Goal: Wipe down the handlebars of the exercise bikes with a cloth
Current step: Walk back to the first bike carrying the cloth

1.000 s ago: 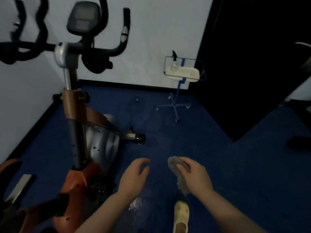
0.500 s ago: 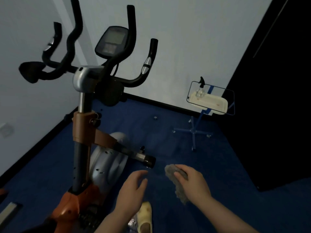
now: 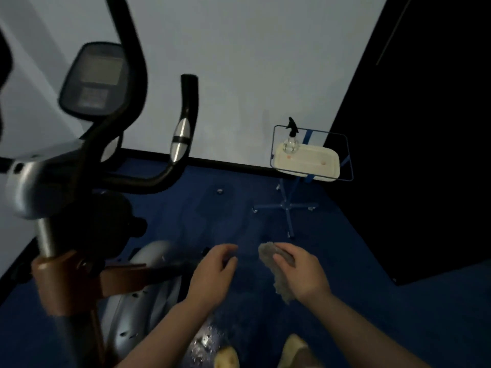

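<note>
In front of the exercise bike (image 3: 79,208), the wiping has not begun as far as this view shows: the grey cloth (image 3: 276,269) is well below and apart from the handlebars (image 3: 183,134), touching no part of them. The right hand (image 3: 300,274) grips the cloth, fingers curled over its upper end, the remainder hanging beneath the palm. The left hand (image 3: 212,274) holds nothing; its fingers appear loosely curled, though blur limits certainty. Both forearms extend forward at waist level. All handlebar surfaces appear to remain to be wiped.
</note>
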